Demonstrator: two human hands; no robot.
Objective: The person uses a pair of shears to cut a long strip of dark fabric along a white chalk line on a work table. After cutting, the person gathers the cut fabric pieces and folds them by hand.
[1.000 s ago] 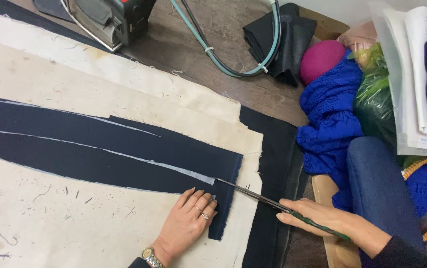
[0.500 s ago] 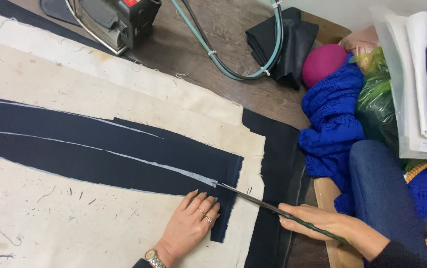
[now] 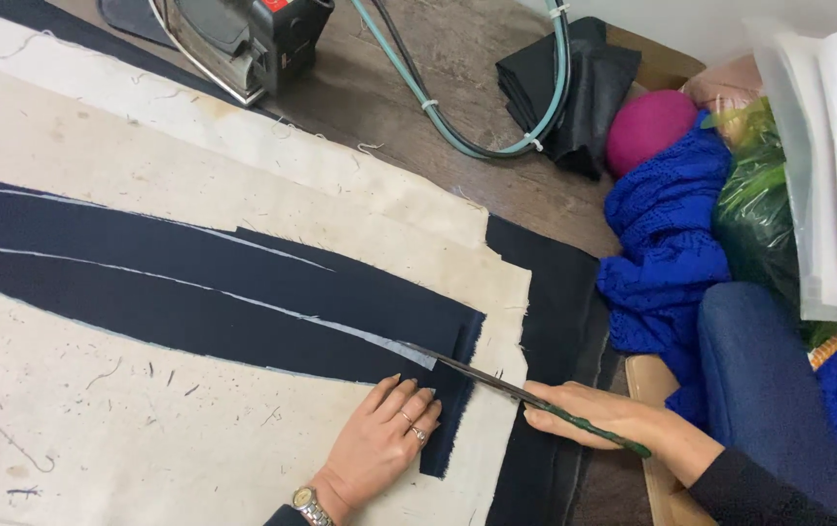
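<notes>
Long strips of dark navy fabric (image 3: 194,282) with white chalk lines lie across a cream cloth-covered table (image 3: 146,175). My left hand (image 3: 384,443), with a ring and a wristwatch, presses flat on the cream cloth at the near end of the fabric, fingertips on its edge. My right hand (image 3: 598,419) grips long scissors (image 3: 482,378) with green handles. The blades point left and sit in the fabric's end along a chalk line.
A heavy iron (image 3: 243,34) stands at the back with a teal hose (image 3: 496,117) curling over the wooden top. Folded black cloth (image 3: 569,83), a magenta ball (image 3: 650,127), blue knitwear (image 3: 667,244) and plastic-wrapped bundles (image 3: 818,195) crowd the right side.
The scissor blades have advanced a little to the left along the chalk line. My left hand stays pressed on the fabric's end.
</notes>
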